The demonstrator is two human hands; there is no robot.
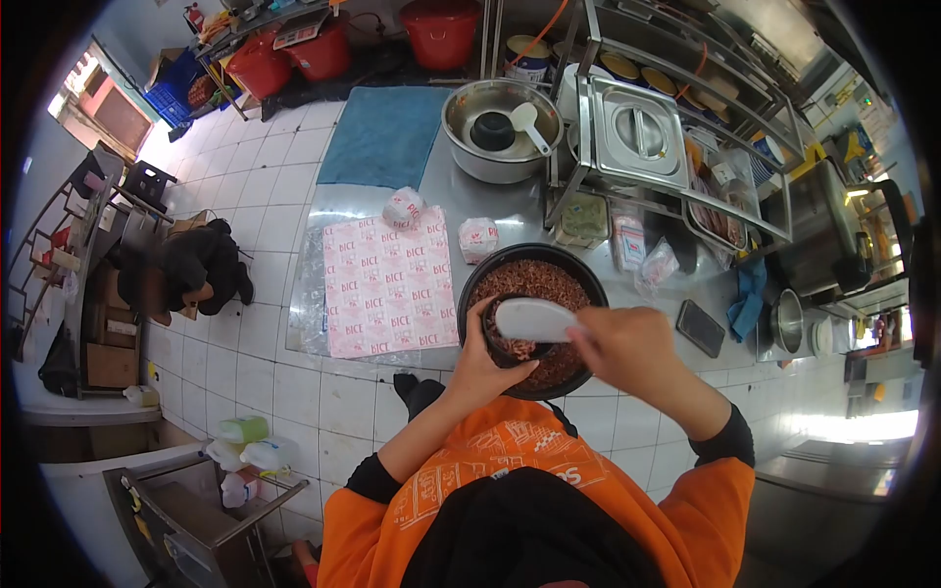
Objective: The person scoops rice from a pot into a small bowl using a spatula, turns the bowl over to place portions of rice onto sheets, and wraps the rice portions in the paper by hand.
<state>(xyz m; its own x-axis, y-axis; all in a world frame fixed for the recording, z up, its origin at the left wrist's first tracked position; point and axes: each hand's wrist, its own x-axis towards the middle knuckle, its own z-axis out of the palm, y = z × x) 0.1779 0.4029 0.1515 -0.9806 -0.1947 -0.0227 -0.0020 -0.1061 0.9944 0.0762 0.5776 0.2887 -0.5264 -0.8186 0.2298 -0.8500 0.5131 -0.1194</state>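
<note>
Steel surface (456, 201) stands over a floor of white tiles (265, 353), and on it we see the black pot (537, 251), at the edge nearest to the wearer's body. We believe it stands so close in order that both hands can work inside it with bent elbows. The pot contains brown-red grains (539, 279), which look to us like rice. Our left hand (480, 367) has its grip closed around the small dark bowl (497, 345), with thumb and fingers curved along its side; probably we hold it so to keep it steady, and over the pot so that loose grains fall back. Our right hand (624, 350) has its grip closed on the handle of the white paddle (534, 326), which is above the small bowl, inside the outline of the pot. Its long axis lies nearly level from our left to our right, across our body: the broad, rounded end points left and the handle goes right, into the palm. Whether the blade touches the grains, we cannot tell. Beside the pot, on our left, the printed paper (387, 294) lies flat, within easy reach, as we judge.
</note>
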